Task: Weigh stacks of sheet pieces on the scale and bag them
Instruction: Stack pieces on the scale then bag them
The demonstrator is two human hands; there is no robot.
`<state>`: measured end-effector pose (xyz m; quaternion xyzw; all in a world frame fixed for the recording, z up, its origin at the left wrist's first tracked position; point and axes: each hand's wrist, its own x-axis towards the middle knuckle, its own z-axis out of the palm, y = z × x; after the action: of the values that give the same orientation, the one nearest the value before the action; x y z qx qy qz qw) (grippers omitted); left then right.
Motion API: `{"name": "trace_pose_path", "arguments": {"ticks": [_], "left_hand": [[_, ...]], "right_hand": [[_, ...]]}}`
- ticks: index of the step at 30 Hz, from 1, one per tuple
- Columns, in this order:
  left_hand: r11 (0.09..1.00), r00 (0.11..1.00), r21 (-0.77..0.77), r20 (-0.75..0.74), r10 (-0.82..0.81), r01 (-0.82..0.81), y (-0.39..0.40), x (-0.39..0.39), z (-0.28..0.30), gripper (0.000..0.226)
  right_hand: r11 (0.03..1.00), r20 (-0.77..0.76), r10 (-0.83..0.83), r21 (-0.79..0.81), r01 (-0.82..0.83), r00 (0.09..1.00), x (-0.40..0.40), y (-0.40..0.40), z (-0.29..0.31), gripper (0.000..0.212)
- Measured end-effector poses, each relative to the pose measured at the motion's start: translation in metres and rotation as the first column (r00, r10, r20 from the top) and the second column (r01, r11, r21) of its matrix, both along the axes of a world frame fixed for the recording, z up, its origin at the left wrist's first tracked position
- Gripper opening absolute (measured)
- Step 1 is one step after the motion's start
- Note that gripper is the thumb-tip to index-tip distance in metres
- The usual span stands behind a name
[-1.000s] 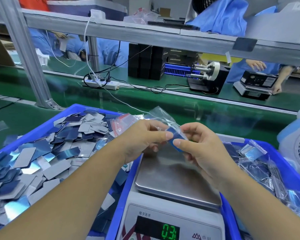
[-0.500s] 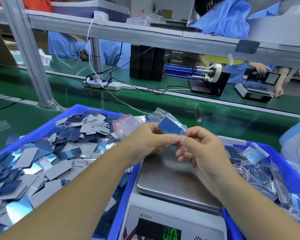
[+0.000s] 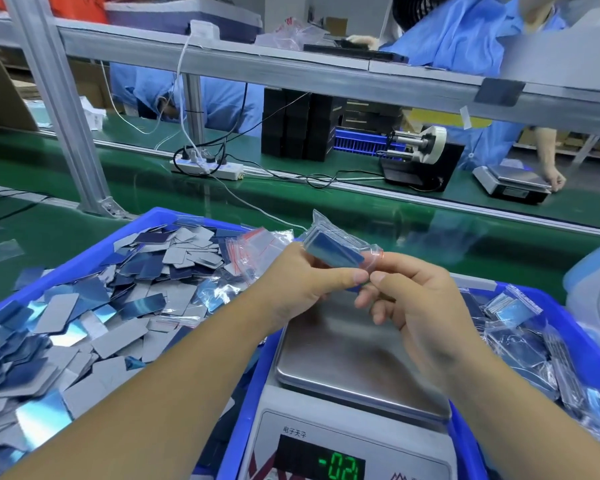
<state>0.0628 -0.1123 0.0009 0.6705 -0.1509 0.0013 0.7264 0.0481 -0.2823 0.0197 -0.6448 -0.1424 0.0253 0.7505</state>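
A green belt [image 3: 361, 209] runs across the bench behind the work. On the left, a blue bin [image 3: 132, 233] is heaped with loose sheet pieces [image 3: 94, 306]; on the right, a second bin [image 3: 565, 327] holds filled bags [image 3: 520, 341]. Between them stands the scale [image 3: 354, 368], its steel pan bare and its green display reading a negative number. Above the pan, the left hand [image 3: 302, 289] and the right hand [image 3: 420, 299] meet, each pinching with thumb and fingers the near end of a small clear bag [image 3: 340, 247] that holds a stack of blue pieces, raised clear of the scale.
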Motion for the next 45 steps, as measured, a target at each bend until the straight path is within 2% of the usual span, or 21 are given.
{"name": "trace_pose_path", "arguments": {"ticks": [3,5,7,10,12,15,17,21,28,33,39,45], "left_hand": [[1.0,0.999,-0.005,0.042,0.012,-0.011,-0.002,0.001,-0.001,0.017],[1.0,0.999,0.011,0.039,0.002,-0.003,-0.003,0.0,-0.001,0.022],[0.998,0.998,0.015,0.005,-0.062,0.062,-0.003,-0.001,0.0,0.027],[0.994,0.993,-0.005,-0.043,-0.111,0.11,0.0,-0.001,0.001,0.02],[0.995,0.995,-0.002,-0.028,-0.1,0.1,0.002,0.001,-0.001,0.022],[0.99,0.993,0.084,-0.021,-0.113,0.115,0.002,0.001,-0.003,0.035],[0.979,0.993,0.166,-0.022,-0.116,0.118,0.003,0.001,-0.003,0.035],[0.987,0.999,0.153,-0.001,-0.051,0.05,0.008,0.002,-0.002,0.023],[0.997,0.999,0.08,-0.038,-0.009,0.012,0.008,0.002,0.002,0.026],[0.998,0.996,0.04,-0.07,0.046,-0.044,0.011,0.003,0.003,0.027],[0.993,0.997,0.095,-0.041,0.073,-0.069,0.012,0.007,0.001,0.013],[0.987,0.999,0.157,0.052,0.008,-0.016,0.011,0.004,0.001,0.007]], "right_hand": [[0.997,0.021,-0.001,-0.081,0.003,1.0,0.001,-0.001,0.002,0.008],[0.981,0.094,-0.077,-0.17,0.093,0.993,0.004,-0.002,-0.002,0.015],[0.967,0.139,-0.156,-0.18,0.18,0.978,0.008,-0.004,-0.003,0.019],[0.938,0.245,-0.21,-0.223,0.265,0.947,0.011,-0.009,-0.001,0.017],[0.886,0.399,-0.165,-0.342,0.314,0.902,0.01,-0.012,0.001,0.017],[0.746,0.628,-0.038,-0.5,0.44,0.778,0.007,-0.013,0.001,0.015],[0.694,0.674,0.068,-0.562,0.45,0.736,0.007,-0.014,0.0,0.014],[0.735,0.622,0.09,-0.568,0.37,0.778,0.008,-0.019,0.003,0.02],[0.817,0.453,0.01,-0.517,0.253,0.892,0.016,-0.024,0.001,0.029],[0.901,0.423,-0.051,-0.372,0.225,0.905,0.02,-0.025,-0.002,0.033],[0.9,0.386,-0.032,-0.39,0.194,0.922,0.024,-0.028,-0.005,0.034],[0.914,0.397,-0.019,-0.364,0.177,0.918,0.024,-0.028,-0.004,0.02]]}}
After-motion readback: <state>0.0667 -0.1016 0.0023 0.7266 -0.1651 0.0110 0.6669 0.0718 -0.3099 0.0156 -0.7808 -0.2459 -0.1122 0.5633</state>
